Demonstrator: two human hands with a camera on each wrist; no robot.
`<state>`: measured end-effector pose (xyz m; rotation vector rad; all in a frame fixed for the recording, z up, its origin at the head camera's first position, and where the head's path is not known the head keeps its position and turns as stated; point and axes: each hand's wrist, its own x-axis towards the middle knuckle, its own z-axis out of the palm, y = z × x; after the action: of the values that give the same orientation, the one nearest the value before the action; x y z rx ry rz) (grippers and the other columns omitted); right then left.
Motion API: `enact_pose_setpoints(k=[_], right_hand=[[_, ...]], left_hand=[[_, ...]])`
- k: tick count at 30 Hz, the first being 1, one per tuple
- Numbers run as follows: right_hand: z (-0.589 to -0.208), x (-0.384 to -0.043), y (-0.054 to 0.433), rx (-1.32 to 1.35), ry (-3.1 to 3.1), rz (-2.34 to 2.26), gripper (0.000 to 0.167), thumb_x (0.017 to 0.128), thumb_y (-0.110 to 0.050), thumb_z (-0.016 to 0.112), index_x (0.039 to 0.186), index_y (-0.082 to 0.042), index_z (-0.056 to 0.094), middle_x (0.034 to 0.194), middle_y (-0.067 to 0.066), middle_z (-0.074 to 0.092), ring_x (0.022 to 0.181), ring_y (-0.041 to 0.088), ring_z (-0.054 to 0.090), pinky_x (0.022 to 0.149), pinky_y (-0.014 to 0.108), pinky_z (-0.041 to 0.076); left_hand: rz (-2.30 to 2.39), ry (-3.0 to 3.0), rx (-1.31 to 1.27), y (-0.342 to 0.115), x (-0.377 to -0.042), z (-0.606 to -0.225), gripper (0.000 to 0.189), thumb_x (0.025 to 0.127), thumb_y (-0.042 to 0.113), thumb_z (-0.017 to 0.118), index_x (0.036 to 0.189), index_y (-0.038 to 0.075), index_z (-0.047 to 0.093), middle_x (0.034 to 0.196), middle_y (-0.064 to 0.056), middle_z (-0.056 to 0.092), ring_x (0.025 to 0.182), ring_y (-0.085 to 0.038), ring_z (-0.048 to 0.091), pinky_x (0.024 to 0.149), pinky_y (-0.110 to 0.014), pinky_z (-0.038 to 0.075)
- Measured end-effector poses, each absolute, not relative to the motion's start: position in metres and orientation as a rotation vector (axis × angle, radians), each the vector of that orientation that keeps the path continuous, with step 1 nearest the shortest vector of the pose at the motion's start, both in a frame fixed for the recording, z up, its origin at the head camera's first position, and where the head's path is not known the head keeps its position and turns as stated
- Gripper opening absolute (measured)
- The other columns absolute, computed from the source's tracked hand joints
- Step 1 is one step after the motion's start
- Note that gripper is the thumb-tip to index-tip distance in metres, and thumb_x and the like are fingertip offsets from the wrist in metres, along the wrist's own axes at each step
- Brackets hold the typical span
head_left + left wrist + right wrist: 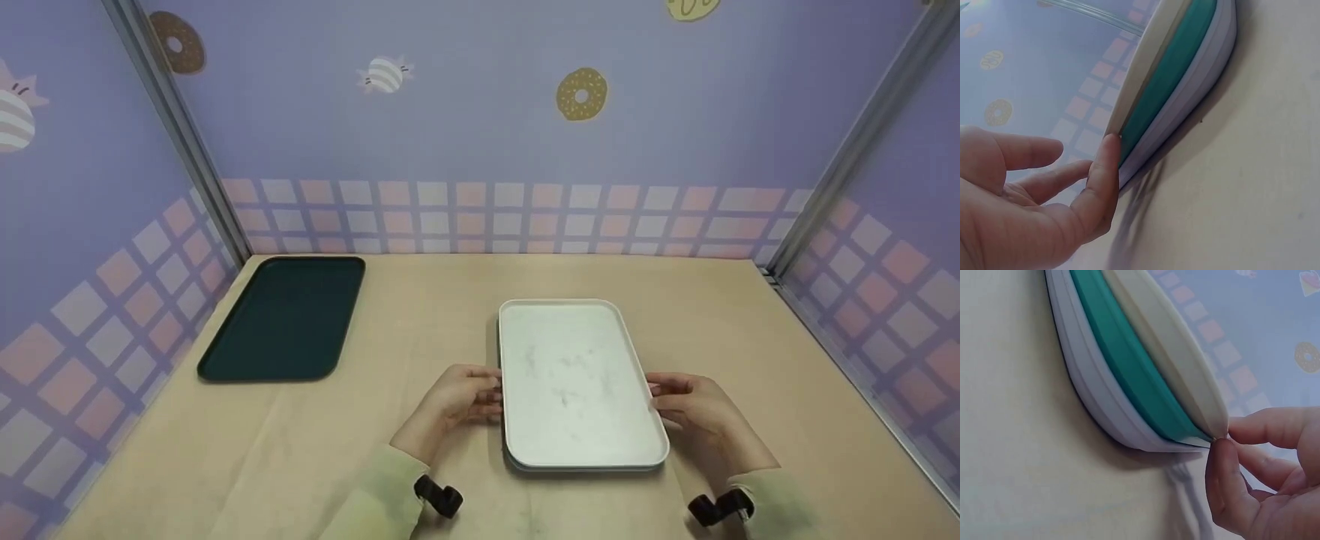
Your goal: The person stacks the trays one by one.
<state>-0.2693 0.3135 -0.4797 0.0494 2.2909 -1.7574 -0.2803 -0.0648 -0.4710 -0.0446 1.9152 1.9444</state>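
Right hand pinches the white tray at one side — left hand, fingers apart, touches the other.

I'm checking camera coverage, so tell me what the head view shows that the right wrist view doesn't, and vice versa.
Only the head view shows the dark green tray and the left hand. Only the right wrist view clearly shows the teal tray beneath the white top tray. Both show the right hand touching the white top tray's edge.
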Motion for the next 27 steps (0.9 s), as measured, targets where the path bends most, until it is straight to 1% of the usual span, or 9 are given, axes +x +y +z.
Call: enact_pose_setpoints(k=[3,6,8,10,14,18,20,25,27], right_hand=[[-0.4789,-0.2692,0.3135,0.056,2.316,-1.717,0.058,0.091,0.001,0.071,0.144,0.012,0.049,0.113,0.006,0.069,0.094,0.008,0.067,0.08,0.022,0.061],[-0.479,-0.2694,0.3134,0.044,2.359,-1.678,0.057,0.091,0.0,0.071,0.143,0.011,0.052,0.122,0.015,0.07,0.094,0.007,0.067,0.078,0.021,0.06],[-0.4798,-0.2695,0.3126,0.043,2.358,-1.679,0.057,0.091,0.0,0.071,0.143,0.011,0.051,0.128,0.018,0.069,0.095,0.006,0.067,0.078,0.022,0.06],[-0.4805,-0.2693,0.3124,0.051,2.318,-1.713,0.059,0.091,0.0,0.07,0.145,0.012,0.048,0.129,0.016,0.068,0.094,0.007,0.068,0.077,0.022,0.06],[-0.4825,-0.2687,0.3127,0.089,2.185,-1.809,0.064,0.093,0.0,0.069,0.15,0.011,0.042,0.123,0.006,0.07,0.095,0.01,0.07,0.08,0.025,0.061],[-0.4839,-0.2682,0.3129,0.098,2.166,-1.822,0.065,0.094,-0.001,0.068,0.151,0.01,0.04,0.123,0.007,0.069,0.098,0.011,0.07,0.083,0.027,0.061],[-0.4839,-0.2681,0.3125,0.102,2.162,-1.823,0.065,0.094,-0.001,0.068,0.151,0.01,0.04,0.126,0.007,0.068,0.099,0.011,0.069,0.084,0.027,0.061],[-0.4843,-0.269,0.3127,0.09,2.14,-1.832,0.065,0.094,-0.001,0.068,0.152,0.009,0.039,0.124,0.005,0.068,0.097,0.01,0.069,0.083,0.027,0.061],[-0.4845,-0.2693,0.3126,0.078,2.141,-1.833,0.065,0.095,0.0,0.067,0.152,0.009,0.039,0.126,0.007,0.068,0.098,0.011,0.069,0.084,0.027,0.06]], left_hand=[[1.926,1.931,-0.04,-0.0654,-0.2791,-0.4703,0.035,0.104,0.003,0.051,0.137,-0.008,0.06,0.099,-0.009,0.065,0.084,-0.017,0.064,0.081,-0.034,0.064],[1.922,1.927,-0.051,-0.0654,-0.2777,-0.4696,0.037,0.105,0.004,0.051,0.14,-0.007,0.058,0.108,-0.012,0.066,0.088,-0.017,0.065,0.081,-0.034,0.063],[1.926,1.916,-0.066,-0.0652,-0.2768,-0.4688,0.037,0.105,0.004,0.05,0.14,-0.006,0.058,0.114,-0.014,0.067,0.091,-0.018,0.066,0.079,-0.033,0.063],[1.936,1.898,-0.081,-0.0648,-0.2764,-0.4683,0.036,0.106,0.004,0.05,0.14,-0.005,0.058,0.119,-0.014,0.067,0.093,-0.017,0.067,0.076,-0.031,0.063],[1.94,1.888,-0.085,-0.0649,-0.2769,-0.4688,0.035,0.106,0.004,0.05,0.138,-0.006,0.058,0.121,-0.015,0.066,0.091,-0.017,0.067,0.071,-0.028,0.063],[1.945,1.889,-0.072,-0.0651,-0.2788,-0.471,0.035,0.106,0.004,0.049,0.138,-0.007,0.058,0.122,-0.016,0.066,0.091,-0.017,0.067,0.07,-0.028,0.064],[1.95,1.886,-0.067,-0.0649,-0.2796,-0.472,0.035,0.106,0.003,0.049,0.138,-0.007,0.058,0.122,-0.017,0.066,0.092,-0.017,0.068,0.071,-0.029,0.064],[1.953,1.877,-0.069,-0.0656,-0.2806,-0.473,0.035,0.105,0.003,0.049,0.138,-0.007,0.058,0.123,-0.017,0.066,0.093,-0.018,0.068,0.074,-0.03,0.064],[1.952,1.872,-0.075,-0.0665,-0.2811,-0.4729,0.035,0.106,0.003,0.049,0.138,-0.007,0.058,0.124,-0.016,0.066,0.094,-0.019,0.068,0.075,-0.031,0.064]])
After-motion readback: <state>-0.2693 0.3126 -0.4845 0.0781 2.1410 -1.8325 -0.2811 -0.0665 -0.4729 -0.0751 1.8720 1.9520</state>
